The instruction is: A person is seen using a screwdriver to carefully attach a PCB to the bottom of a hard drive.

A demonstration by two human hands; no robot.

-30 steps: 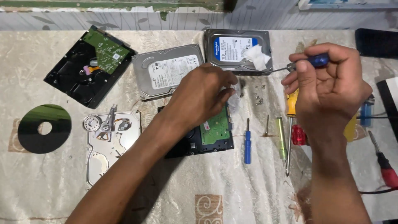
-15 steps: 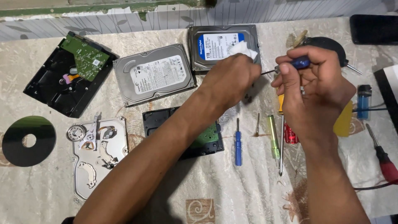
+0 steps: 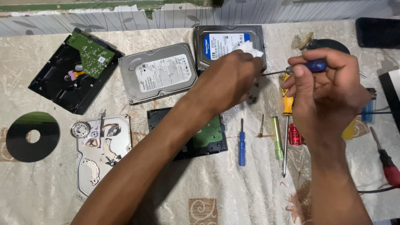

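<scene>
While my left hand (image 3: 227, 81) covers the far drive (image 3: 227, 43), fingers curled on a white scrap (image 3: 251, 48), grip unclear.
My right hand (image 3: 327, 89) is closed round a blue screwdriver (image 3: 308, 66), tip pointing left.

Bare cloth (image 3: 250, 191) front-centre gives open passage. Row of screwdrivers (image 3: 241, 143) blocks the middle; hard drives (image 3: 158, 73) crowd the back and left.

Even, soft light; faint arm shadows, mild glare on disc (image 3: 32, 136), sharp focus.

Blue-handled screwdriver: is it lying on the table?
No, the right hand holds the blue-handled screwdriver up, its shaft pointing toward the left hand.
</scene>
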